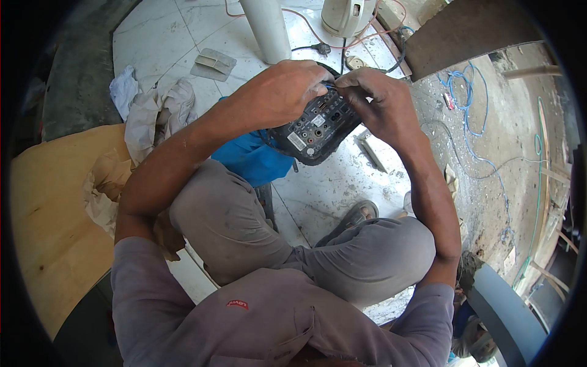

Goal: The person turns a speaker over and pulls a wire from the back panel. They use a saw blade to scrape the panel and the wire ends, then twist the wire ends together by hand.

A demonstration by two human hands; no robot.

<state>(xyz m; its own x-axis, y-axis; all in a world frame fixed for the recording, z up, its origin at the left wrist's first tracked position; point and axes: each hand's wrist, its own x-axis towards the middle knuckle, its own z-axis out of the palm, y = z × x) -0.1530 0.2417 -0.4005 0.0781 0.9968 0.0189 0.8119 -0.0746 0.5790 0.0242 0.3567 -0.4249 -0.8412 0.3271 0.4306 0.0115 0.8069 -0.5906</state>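
A black device panel [319, 127] with rows of round sockets, knobs and white labels is tilted up in front of my knees. My left hand [292, 92] is closed in a pinch at the panel's top edge. Facing it, my right hand [380, 101] also has its thumb and fingers pressed together there. A thin bluish wire [331, 86] shows between the fingertips of both hands. The exact grip is partly hidden by the fingers. Blue cloth [254, 160] lies under the panel's left side.
On the white tiled surface [153, 37] stand a pale pipe [267, 30] and a cream kettle [347, 17]. Nearby are a black plug [320, 49], a grey plastering float [213, 65] and a metal strip [372, 154]. Blue cable [468, 98] lies coiled on the right.
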